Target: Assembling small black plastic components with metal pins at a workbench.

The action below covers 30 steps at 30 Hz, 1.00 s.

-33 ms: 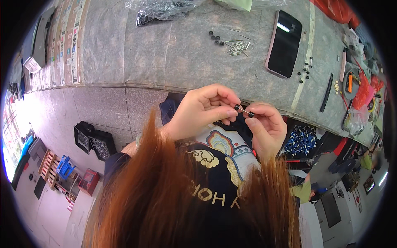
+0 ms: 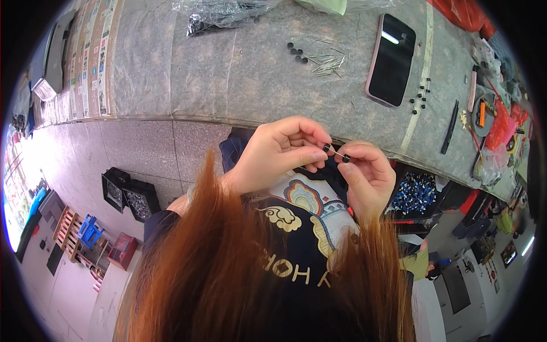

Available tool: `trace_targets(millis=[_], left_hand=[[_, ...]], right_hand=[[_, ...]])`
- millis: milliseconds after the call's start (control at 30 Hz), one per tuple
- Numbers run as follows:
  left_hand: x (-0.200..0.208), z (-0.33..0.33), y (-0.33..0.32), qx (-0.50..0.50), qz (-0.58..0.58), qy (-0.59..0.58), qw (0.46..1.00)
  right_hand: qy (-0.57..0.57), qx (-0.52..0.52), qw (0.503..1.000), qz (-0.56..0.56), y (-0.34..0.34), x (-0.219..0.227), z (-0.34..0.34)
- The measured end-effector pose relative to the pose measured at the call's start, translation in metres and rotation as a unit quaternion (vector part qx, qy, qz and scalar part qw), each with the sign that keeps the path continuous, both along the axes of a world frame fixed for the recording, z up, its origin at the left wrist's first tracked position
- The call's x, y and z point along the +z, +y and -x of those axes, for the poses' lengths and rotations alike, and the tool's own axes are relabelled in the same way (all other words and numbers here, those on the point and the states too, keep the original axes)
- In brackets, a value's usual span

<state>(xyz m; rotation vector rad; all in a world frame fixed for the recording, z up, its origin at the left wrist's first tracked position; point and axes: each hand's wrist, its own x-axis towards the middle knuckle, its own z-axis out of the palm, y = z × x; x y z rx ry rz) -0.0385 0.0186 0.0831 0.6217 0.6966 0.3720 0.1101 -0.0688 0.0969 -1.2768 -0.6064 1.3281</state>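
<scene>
Just off the table's near edge I hold a thin metal pin point(image 2: 337, 153) with a small black cap on each end. My left hand point(image 2: 285, 149) pinches the cap at its left end between thumb and forefinger. The cap at the right end point(image 2: 346, 158) sits between the thumb and forefinger of my right hand point(image 2: 369, 176). Farther off on the table lie a loose pile of bare metal pins point(image 2: 327, 64) and several loose black caps point(image 2: 297, 52). Several capped pins point(image 2: 420, 98) lie to the right, beside a phone point(image 2: 391, 61).
Grey sheeting covers the table point(image 2: 199, 74). Clear plastic bags point(image 2: 222, 11) lie at its far side. A black pen point(image 2: 450, 127) and red bags point(image 2: 499, 128) are at the right. Below the edge are a tray of blue and white pieces point(image 2: 415, 192) and black bins point(image 2: 134, 195).
</scene>
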Motion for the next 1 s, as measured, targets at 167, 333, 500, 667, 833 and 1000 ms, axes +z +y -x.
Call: trace_targets(millis=[167, 333, 500, 667, 833, 1000], left_hand=[[0.002, -0.005, -0.001, 0.001, 0.02, 0.003, 1.0], [0.004, -0.005, -0.008, -0.001, -0.192, 0.052, 0.98], [0.004, -0.002, -0.012, -0.008, -0.291, 0.064, 0.954], [0.006, -0.003, -0.012, -0.012, -0.338, 0.086, 0.937], [-0.001, -0.004, -0.01, -0.003, -0.384, 0.102, 0.918], [0.007, -0.008, -0.009, -0.014, -0.232, 0.127, 0.964]], right_hand=[[0.062, -0.036, 0.997, 0.037, -0.002, 0.001, -0.003], [0.189, -0.048, 0.98, 0.031, -0.003, -0.012, -0.004], [0.217, -0.054, 0.974, 0.029, -0.004, -0.011, -0.002], [0.119, -0.07, 0.99, 0.027, -0.006, -0.009, 0.003], [-0.052, -0.064, 0.996, 0.028, -0.003, -0.009, 0.007], [-0.293, 0.012, 0.956, -0.024, 0.001, -0.007, 0.003]])
